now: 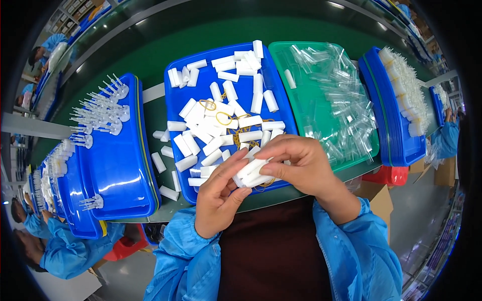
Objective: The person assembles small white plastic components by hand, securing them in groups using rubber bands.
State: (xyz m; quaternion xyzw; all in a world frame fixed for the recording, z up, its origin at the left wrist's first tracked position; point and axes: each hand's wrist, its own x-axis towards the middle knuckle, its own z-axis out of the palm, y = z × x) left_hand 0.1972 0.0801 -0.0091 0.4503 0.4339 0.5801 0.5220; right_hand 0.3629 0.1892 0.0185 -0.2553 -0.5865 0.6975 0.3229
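Note:
Close to my body, over the near edge of a blue tray (174, 106), both hands are closed round a small cluster of white blocks (252, 173). My left hand (219, 193) grips the cluster from the left, thumb at its lower side. From the right, my right hand (307, 161) pinches it between thumb and fingers. How many blocks are in the grip is partly hidden by the fingers. Many loose white blocks (201, 118) lie scattered in the tray, some heaped in its middle. Yellow rubber bands (224, 118) rest among them.
A green tray (305, 118) of clear plastic sleeves (344, 95) adjoins on the right; beyond it, stacked blue trays (386, 118) carry white parts. At left, another blue tray (118, 168) holds white pronged pieces (103, 113). Loose blocks lie between trays. A blue-sleeved person (75, 251) works at left.

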